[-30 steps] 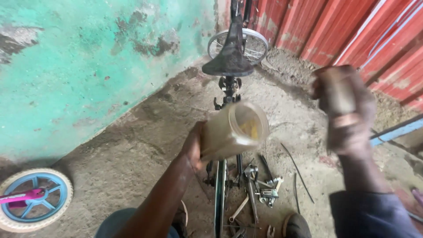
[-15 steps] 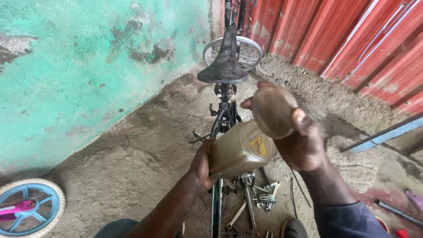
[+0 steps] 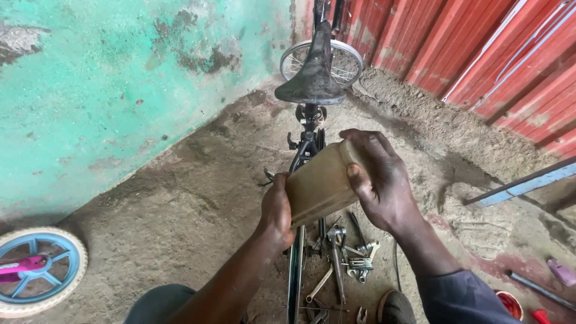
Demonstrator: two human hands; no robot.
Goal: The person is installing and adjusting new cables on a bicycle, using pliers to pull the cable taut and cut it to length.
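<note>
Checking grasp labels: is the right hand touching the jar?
Touching. The head view shows the right hand wrapped over the jar's far end, thumb pressed on its side; the left hand grips the near end.

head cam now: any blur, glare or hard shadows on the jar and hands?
Head view: sharp, no motion blur on the left hand, right hand or the murky plastic jar between them. Light is soft and diffuse, no hard shadows on the dirt floor. No glare on the jar. Wide-lens bending shows along the red corrugated wall.
</note>
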